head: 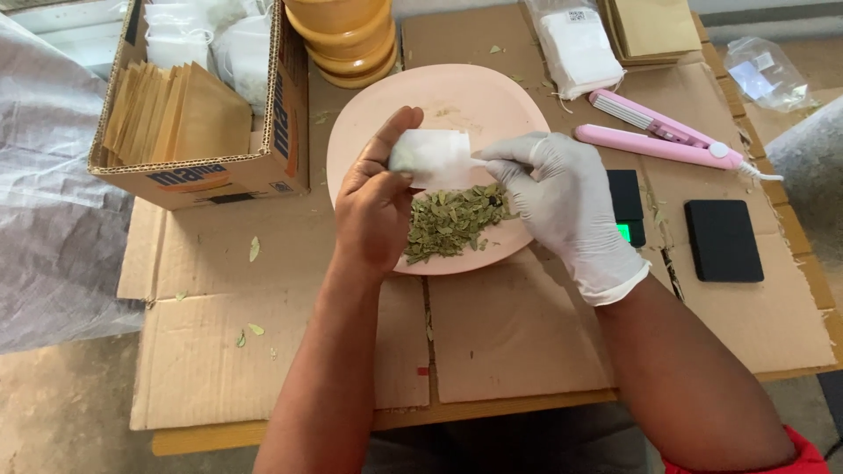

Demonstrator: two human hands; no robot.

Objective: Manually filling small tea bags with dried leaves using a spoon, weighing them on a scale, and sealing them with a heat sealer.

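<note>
1. The small white paper sachet point(432, 158) is partly covered by the fingers holding it, so whether its mouth is open cannot be made out; the white-gloved right hand point(562, 206) also hides the pale pink round plastic plate's point(439, 96) edge at 3 o'clock.
2. At 12 o'clock the stack of yellow-orange round bowls point(344, 39) is cut off by the frame edge, as are the brown paper envelopes point(654, 26) at 1 o'clock.
3. The small black digital scale point(627, 206) is half hidden behind the right wrist; only a green glow shows on it.
4. The work surface is flattened brown cardboard sheets point(518, 333) laid over a table, with stray leaf bits on them; bare concrete floor shows at 7 o'clock and a clear plastic sheet point(53, 219) at 9 o'clock.
5. The plate sits at the centre and holds a heap of dried green leaf pieces point(452, 224) on its near side.
6. The open brown cardboard box point(219, 171) at 10 o'clock holds upright brown paper packets and white sachets.
7. The bare left hand point(373, 206) pinches the sachet's left edge between thumb and fingers, above the leaves.
8. The right hand pinches the sachet's right edge with narrow fingertips.
9. At 2 o'clock lie a pink hand-held heat sealer point(659, 140) and a bag of white sachets point(578, 48); a flat black rectangular object point(723, 240) lies at 3 o'clock.
</note>
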